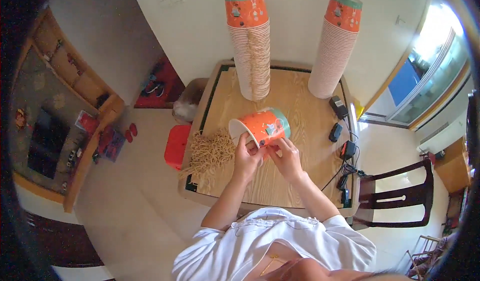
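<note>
A glossy orange paper cup (262, 126) is pinched on its side by both hands (247, 158) (286, 157); frizzy tan twine (209, 152) is heaped at 9 o'clock.

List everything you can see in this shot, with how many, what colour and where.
Paper cup: one, orange with teal rim, on its side, held over the table centre.
Cup stacks: two, orange-topped, tall, at the table's far side.
Cord bundle: one heap, tan, left part of the table.
Table: one, light wood.
Chargers: several, black, right table edge.
Stool: one, red, left of the table.
Chair: one, dark wood, right.
Left hand, right hand: both on the cup.
</note>
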Demonstrator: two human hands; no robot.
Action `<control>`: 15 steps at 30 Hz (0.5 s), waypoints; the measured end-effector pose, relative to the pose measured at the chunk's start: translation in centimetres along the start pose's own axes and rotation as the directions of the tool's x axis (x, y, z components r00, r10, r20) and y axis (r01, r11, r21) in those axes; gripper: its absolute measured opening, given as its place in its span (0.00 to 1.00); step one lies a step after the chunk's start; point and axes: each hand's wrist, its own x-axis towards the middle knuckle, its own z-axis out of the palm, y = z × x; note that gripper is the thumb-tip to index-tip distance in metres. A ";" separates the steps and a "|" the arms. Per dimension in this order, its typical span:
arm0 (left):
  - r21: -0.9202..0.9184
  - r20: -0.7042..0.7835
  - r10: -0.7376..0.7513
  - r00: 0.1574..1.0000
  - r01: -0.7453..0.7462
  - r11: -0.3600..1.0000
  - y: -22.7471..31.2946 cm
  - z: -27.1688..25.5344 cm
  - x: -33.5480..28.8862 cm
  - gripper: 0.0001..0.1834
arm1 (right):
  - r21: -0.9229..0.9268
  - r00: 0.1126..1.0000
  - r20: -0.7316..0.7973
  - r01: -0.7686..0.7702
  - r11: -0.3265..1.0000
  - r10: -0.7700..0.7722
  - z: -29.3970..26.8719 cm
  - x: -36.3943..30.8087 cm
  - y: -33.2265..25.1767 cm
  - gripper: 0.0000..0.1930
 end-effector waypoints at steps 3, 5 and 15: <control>0.021 0.003 -0.001 1.000 0.001 1.000 0.2 0.2 0.0 0.29 | -0.072 0.996 0.085 0.037 0.997 -0.031 0.1 -0.1 1.3 0.09; 0.096 0.015 0.002 1.000 -0.004 0.995 0.2 0.2 0.0 0.28 | -0.108 0.991 0.120 0.075 0.991 -0.062 0.0 0.1 1.7 0.10; -0.003 -0.035 0.042 0.998 -0.042 0.999 -2.6 -1.7 3.9 0.30 | -0.291 0.993 0.110 -0.015 0.956 0.049 0.6 2.3 2.3 0.18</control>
